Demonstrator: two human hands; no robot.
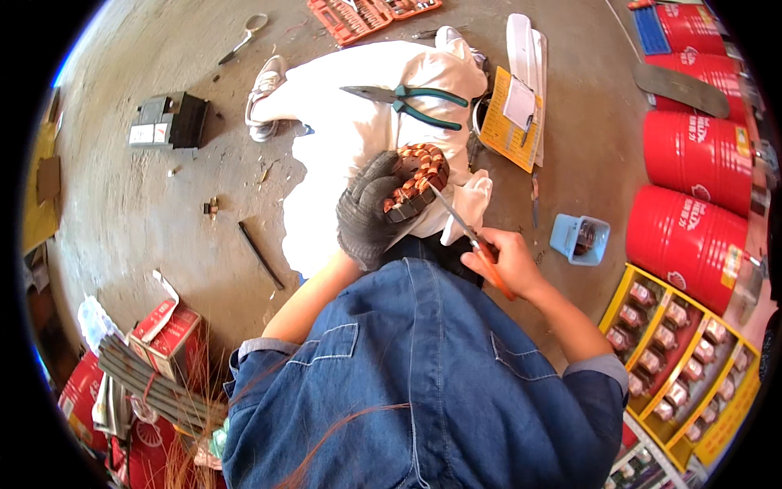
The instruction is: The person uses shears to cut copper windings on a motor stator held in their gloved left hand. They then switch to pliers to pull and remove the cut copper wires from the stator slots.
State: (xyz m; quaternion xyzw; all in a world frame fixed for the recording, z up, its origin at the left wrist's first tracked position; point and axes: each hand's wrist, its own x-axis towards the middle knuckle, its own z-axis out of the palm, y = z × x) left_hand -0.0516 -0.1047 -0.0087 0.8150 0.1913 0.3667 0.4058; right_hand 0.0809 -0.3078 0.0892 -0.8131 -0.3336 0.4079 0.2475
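Note:
My left hand (pixel 366 212), in a dark grey glove, is closed on a ring-shaped stator (pixel 419 175) with copper windings and a dark core, over the white cloth (pixel 326 147) across my lap. My bare right hand (pixel 505 261) grips an orange-handled metal tool (pixel 497 273), apparently scissors, whose slim tip touches the right side of the windings. Long-nose pliers (pixel 432 122) with green-black handles lie on the cloth beyond the stator, pointing left.
A black battery (pixel 167 118), black rod (pixel 259 254) and orange toolbox (pixel 342 20) lie on the floor. Right are a blue plastic container (pixel 578 240), red drums (pixel 692 163) and a yellow rack (pixel 668 359). A yellow clipboard (pixel 509 122) stands right of the cloth; hoses (pixel 155 383) lie lower left.

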